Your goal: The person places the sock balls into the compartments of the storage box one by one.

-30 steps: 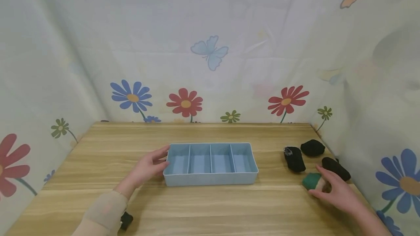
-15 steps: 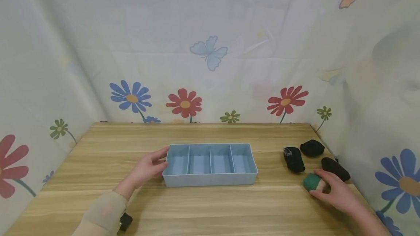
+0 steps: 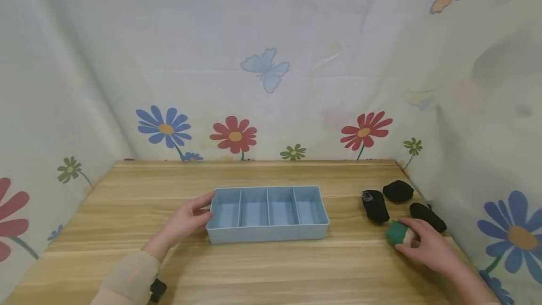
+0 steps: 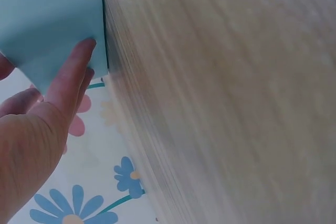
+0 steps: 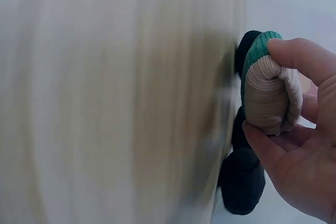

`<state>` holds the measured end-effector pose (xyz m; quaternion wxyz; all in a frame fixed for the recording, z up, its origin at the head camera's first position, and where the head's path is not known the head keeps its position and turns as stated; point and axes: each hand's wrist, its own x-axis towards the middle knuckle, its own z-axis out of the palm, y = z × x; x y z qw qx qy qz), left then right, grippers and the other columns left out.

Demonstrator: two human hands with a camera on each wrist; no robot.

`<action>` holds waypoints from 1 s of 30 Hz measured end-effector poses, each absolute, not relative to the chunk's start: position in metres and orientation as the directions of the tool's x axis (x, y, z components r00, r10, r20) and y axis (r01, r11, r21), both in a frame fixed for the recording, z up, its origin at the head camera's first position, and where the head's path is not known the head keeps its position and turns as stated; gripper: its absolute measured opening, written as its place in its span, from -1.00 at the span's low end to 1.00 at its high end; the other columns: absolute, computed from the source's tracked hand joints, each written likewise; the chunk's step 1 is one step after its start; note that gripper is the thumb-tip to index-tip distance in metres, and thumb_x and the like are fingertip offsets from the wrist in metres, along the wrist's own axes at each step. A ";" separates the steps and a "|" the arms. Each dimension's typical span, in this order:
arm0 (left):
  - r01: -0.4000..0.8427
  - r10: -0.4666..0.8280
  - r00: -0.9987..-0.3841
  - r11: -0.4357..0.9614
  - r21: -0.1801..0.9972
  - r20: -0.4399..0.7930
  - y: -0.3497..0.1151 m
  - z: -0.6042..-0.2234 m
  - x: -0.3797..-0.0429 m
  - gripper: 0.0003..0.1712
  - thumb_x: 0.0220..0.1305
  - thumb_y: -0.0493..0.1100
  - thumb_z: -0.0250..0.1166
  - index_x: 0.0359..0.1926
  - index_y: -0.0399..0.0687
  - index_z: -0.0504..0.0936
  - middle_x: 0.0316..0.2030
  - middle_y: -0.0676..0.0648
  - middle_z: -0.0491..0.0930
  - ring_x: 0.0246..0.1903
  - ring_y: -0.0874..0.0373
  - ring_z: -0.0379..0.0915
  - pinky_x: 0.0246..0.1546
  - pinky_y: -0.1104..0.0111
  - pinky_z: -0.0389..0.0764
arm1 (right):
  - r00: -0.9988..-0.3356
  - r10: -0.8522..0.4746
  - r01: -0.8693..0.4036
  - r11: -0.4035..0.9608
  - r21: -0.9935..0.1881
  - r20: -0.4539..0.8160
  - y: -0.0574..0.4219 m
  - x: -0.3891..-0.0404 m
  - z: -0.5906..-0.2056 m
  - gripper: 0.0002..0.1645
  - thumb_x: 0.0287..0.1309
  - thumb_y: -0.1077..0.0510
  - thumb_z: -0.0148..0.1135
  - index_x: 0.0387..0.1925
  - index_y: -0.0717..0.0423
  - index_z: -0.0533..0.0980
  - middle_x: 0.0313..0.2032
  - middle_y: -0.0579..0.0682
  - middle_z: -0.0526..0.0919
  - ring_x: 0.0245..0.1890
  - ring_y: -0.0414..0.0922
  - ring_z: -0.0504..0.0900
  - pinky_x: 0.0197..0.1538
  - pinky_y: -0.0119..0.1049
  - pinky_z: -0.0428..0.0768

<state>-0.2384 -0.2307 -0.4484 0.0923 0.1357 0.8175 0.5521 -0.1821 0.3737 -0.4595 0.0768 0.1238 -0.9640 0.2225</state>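
Observation:
A pale blue box with several compartments in a row stands on the wooden table. My left hand is at its left end; in the left wrist view, extended fingers touch the box's end wall. On the right, my right hand pinches a rolled sock, green on one side and beige on the other. The right wrist view shows the thumb on its green edge and fingers at its other side. Whether the sock still touches the table is hard to tell.
Three black rolled bundles, likely socks, lie close by: one with a grey patch, one behind, and one at the table's right edge. Flower-printed cloth hangs behind and beside the table.
My right fingers and thumb have closed onto the green and beige sock. The whole head view has shifted slightly left. My left hand stays at the box's end.

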 end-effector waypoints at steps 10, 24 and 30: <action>0.122 0.322 -0.947 0.379 0.917 -0.007 -0.231 -0.447 -0.236 -0.26 0.41 -0.25 0.19 0.51 -0.24 0.11 0.43 -0.43 0.11 0.26 -0.35 0.31 -0.04 0.09 0.64 | -0.925 -0.257 -0.360 0.829 -0.428 0.281 0.352 -0.183 -0.444 -0.15 -0.08 -0.01 0.58 0.23 0.23 0.47 0.11 0.18 0.53 -0.10 -0.06 0.51 -0.16 -0.29 0.59; 0.128 0.310 -0.951 0.395 0.910 -0.001 -0.229 -0.447 -0.237 -0.27 0.40 -0.25 0.20 0.50 -0.23 0.14 0.42 -0.42 0.14 0.26 -0.33 0.33 -0.05 0.11 0.64 | -0.866 -0.325 -0.483 0.738 -0.471 0.380 0.318 -0.196 -0.446 -0.19 -0.09 0.15 0.58 0.22 0.27 0.46 0.12 0.25 0.51 -0.03 0.03 0.53 -0.10 -0.36 0.61; 0.126 0.294 -0.956 0.418 0.900 -0.002 -0.229 -0.449 -0.238 -0.28 0.40 -0.24 0.20 0.50 -0.21 0.16 0.43 -0.38 0.15 0.25 -0.31 0.35 -0.06 0.15 0.65 | -0.851 -0.341 -0.504 0.744 -0.439 0.400 0.303 -0.204 -0.446 -0.20 -0.09 0.14 0.57 0.22 0.23 0.47 0.14 0.21 0.52 0.02 0.10 0.55 -0.07 -0.16 0.60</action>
